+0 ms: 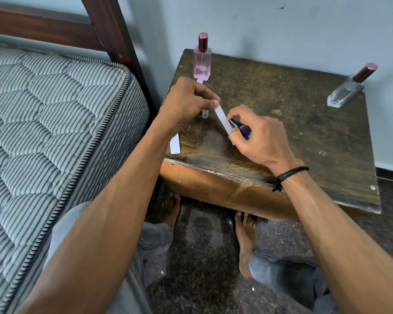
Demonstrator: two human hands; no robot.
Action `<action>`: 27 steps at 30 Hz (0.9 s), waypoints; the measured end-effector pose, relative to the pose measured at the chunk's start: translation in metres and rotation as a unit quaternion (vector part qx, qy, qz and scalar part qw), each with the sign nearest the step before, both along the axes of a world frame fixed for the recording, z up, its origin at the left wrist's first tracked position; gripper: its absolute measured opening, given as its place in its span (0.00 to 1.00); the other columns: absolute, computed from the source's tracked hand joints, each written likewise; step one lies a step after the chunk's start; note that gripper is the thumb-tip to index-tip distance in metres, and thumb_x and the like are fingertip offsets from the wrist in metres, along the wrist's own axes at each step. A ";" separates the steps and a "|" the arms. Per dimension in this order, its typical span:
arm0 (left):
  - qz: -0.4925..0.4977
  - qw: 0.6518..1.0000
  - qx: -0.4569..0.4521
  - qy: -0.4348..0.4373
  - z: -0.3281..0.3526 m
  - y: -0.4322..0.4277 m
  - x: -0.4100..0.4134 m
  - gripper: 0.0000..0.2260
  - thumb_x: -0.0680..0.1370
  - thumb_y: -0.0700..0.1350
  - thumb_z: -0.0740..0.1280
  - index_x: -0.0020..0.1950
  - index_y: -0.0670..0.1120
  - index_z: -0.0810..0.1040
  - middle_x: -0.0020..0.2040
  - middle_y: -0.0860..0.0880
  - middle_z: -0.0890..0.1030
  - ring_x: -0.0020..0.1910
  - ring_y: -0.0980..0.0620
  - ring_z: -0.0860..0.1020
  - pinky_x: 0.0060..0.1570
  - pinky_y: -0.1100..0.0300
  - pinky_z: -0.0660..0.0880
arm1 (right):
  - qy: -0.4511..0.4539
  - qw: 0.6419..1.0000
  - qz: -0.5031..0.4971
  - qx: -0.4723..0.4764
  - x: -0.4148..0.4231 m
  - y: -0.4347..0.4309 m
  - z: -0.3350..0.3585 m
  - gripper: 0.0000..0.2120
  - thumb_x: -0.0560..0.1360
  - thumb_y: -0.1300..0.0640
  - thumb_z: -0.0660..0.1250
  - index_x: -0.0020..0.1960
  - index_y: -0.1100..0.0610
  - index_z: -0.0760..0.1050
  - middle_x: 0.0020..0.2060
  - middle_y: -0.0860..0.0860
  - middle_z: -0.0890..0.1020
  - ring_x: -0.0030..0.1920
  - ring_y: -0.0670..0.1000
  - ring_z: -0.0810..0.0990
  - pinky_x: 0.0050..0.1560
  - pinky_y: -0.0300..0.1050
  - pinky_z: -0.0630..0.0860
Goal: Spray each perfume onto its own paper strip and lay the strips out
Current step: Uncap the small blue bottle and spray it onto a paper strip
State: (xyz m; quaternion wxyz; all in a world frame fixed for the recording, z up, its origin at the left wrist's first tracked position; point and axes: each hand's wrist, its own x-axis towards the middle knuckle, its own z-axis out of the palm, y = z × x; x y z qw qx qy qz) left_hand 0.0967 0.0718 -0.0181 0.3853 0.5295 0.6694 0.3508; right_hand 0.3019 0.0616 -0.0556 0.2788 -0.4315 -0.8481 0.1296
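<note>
Currently, mid-task: your left hand (188, 103) pinches the upper end of a white paper strip (222, 120) between thumb and curled fingers, holding it slantwise just above the table top (304, 137). Your right hand (261, 139) is curled round a small dark-blue perfume bottle (242, 129), its nozzle end close against the strip; whether a finger is pressing the nozzle cannot be told.

Judged done: a second strip (200, 81) lies at the foot of the capped pink bottle (202, 62). A third strip (174, 145) lies at the table's left edge, partly hidden by your left forearm (127, 177); sprayed or not is unclear.

Judged left: the capped clear bottle (349, 91) at the far right corner, with no strip beside it.

A small clear cap (205, 114), or vial, stands just beside the left hand.

Surface: worn, dark, scuffed wood. Surroundings: striped mattress (55, 114) and wooden bed frame (104, 30) at left, pale wall (281, 30) behind, dark speckled floor (202, 268) below.
</note>
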 end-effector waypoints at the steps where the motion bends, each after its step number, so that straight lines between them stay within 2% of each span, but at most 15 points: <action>1: 0.000 1.000 0.001 0.001 0.000 0.000 0.000 0.04 0.72 0.42 0.77 0.42 0.51 0.88 0.38 0.56 0.86 0.46 0.56 0.83 0.60 0.50 0.79 | 0.020 1.000 -0.005 -0.002 0.000 0.001 0.000 0.13 0.76 0.52 0.62 0.58 0.51 0.78 0.25 0.42 0.70 0.27 0.50 0.71 0.31 0.43 0.69; 3: 0.001 1.000 0.005 0.006 -0.001 0.000 -0.001 0.04 0.72 0.42 0.77 0.43 0.51 0.88 0.38 0.56 0.86 0.46 0.55 0.83 0.59 0.50 0.79 | 0.079 0.996 -0.022 -0.022 0.002 0.004 -0.001 0.14 0.76 0.54 0.62 0.60 0.51 0.77 0.27 0.41 0.71 0.27 0.46 0.71 0.32 0.40 0.68; 5: 0.004 1.000 0.012 0.018 -0.002 0.001 -0.001 0.04 0.73 0.42 0.78 0.44 0.51 0.88 0.39 0.56 0.86 0.46 0.57 0.83 0.57 0.54 0.80 | 0.162 0.984 -0.038 -0.063 0.005 0.009 -0.002 0.13 0.78 0.57 0.64 0.61 0.51 0.77 0.30 0.46 0.76 0.29 0.43 0.70 0.33 0.38 0.66; 8: 0.010 0.997 0.037 0.063 -0.001 0.001 0.000 0.03 0.74 0.44 0.77 0.47 0.51 0.88 0.41 0.58 0.85 0.42 0.66 0.80 0.47 0.71 0.73 | 0.284 0.950 -0.052 -0.117 0.005 0.015 0.000 0.12 0.78 0.59 0.63 0.61 0.49 0.75 0.33 0.54 0.75 0.32 0.51 0.69 0.35 0.44 0.66; 11: 0.013 0.990 0.068 0.124 0.000 0.000 0.004 0.03 0.75 0.45 0.75 0.48 0.51 0.87 0.42 0.58 0.84 0.41 0.67 0.78 0.40 0.81 0.66 | 0.367 0.917 -0.048 -0.152 0.005 0.019 0.001 0.13 0.79 0.62 0.63 0.61 0.51 0.74 0.34 0.56 0.71 0.32 0.61 0.66 0.34 0.56 0.64; 12: 0.012 0.987 0.077 0.144 0.000 -0.001 0.006 0.03 0.76 0.45 0.75 0.48 0.51 0.87 0.43 0.57 0.84 0.42 0.65 0.79 0.42 0.81 0.67 | 0.380 0.910 -0.045 -0.160 0.005 0.019 0.001 0.13 0.79 0.62 0.63 0.61 0.51 0.74 0.34 0.57 0.71 0.33 0.62 0.66 0.34 0.57 0.65; 14: 0.009 0.981 0.093 0.170 0.000 -0.001 0.009 0.04 0.76 0.45 0.74 0.49 0.51 0.87 0.43 0.55 0.85 0.45 0.61 0.81 0.51 0.72 0.72 | 0.391 0.904 -0.036 -0.167 0.006 0.019 0.001 0.13 0.80 0.61 0.63 0.64 0.52 0.72 0.35 0.56 0.73 0.35 0.57 0.68 0.37 0.55 0.67; 16: 0.003 0.978 0.104 0.183 -0.002 -0.001 0.010 0.03 0.76 0.46 0.74 0.48 0.51 0.87 0.42 0.55 0.85 0.46 0.57 0.82 0.58 0.61 0.75 | 0.386 0.907 -0.030 -0.166 0.006 0.019 0.001 0.13 0.82 0.59 0.63 0.66 0.51 0.70 0.35 0.51 0.76 0.38 0.53 0.73 0.41 0.49 0.71; 18: -0.004 0.974 0.115 0.196 -0.004 0.000 0.012 0.04 0.76 0.46 0.73 0.48 0.51 0.87 0.43 0.54 0.86 0.49 0.54 0.82 0.61 0.54 0.75 | 0.369 0.914 -0.027 -0.167 0.006 0.020 0.000 0.14 0.83 0.56 0.63 0.67 0.48 0.67 0.38 0.46 0.79 0.41 0.49 0.77 0.45 0.46 0.74; 21: -0.005 0.967 0.129 0.218 -0.006 0.001 0.014 0.05 0.76 0.47 0.73 0.51 0.52 0.87 0.50 0.50 0.85 0.58 0.51 0.77 0.63 0.52 0.72 | 0.341 0.925 -0.012 -0.169 0.005 0.020 -0.002 0.16 0.84 0.54 0.62 0.70 0.49 0.63 0.43 0.45 0.82 0.48 0.47 0.81 0.55 0.47 0.76; 22: -0.002 0.967 0.129 0.218 -0.008 0.002 0.014 0.06 0.76 0.47 0.73 0.51 0.52 0.87 0.52 0.48 0.84 0.60 0.50 0.76 0.64 0.52 0.72 | 0.332 0.928 -0.008 -0.168 0.005 0.019 -0.002 0.16 0.85 0.54 0.61 0.71 0.50 0.63 0.46 0.45 0.82 0.51 0.46 0.81 0.59 0.44 0.75; 24: 0.000 0.969 0.129 0.210 -0.009 0.002 0.014 0.06 0.76 0.46 0.73 0.52 0.53 0.87 0.55 0.45 0.81 0.57 0.48 0.77 0.62 0.50 0.75 | 0.322 0.932 -0.002 -0.166 0.004 0.019 -0.001 0.16 0.85 0.55 0.61 0.71 0.53 0.63 0.49 0.46 0.83 0.55 0.44 0.81 0.60 0.36 0.72; 26: 0.001 0.971 0.128 0.204 -0.009 0.001 0.015 0.06 0.76 0.45 0.74 0.52 0.53 0.87 0.56 0.44 0.80 0.51 0.46 0.79 0.60 0.49 0.77 | 0.312 0.936 0.000 -0.165 0.003 0.019 -0.002 0.15 0.85 0.56 0.60 0.71 0.56 0.64 0.53 0.47 0.83 0.57 0.42 0.80 0.58 0.33 0.71; 27: 0.002 0.970 0.129 0.206 -0.009 0.001 0.016 0.06 0.76 0.45 0.74 0.52 0.53 0.87 0.56 0.44 0.80 0.53 0.46 0.79 0.60 0.49 0.77 | 0.307 0.937 0.000 -0.165 0.003 0.020 -0.002 0.15 0.85 0.56 0.60 0.70 0.57 0.65 0.55 0.48 0.84 0.59 0.42 0.80 0.57 0.33 0.72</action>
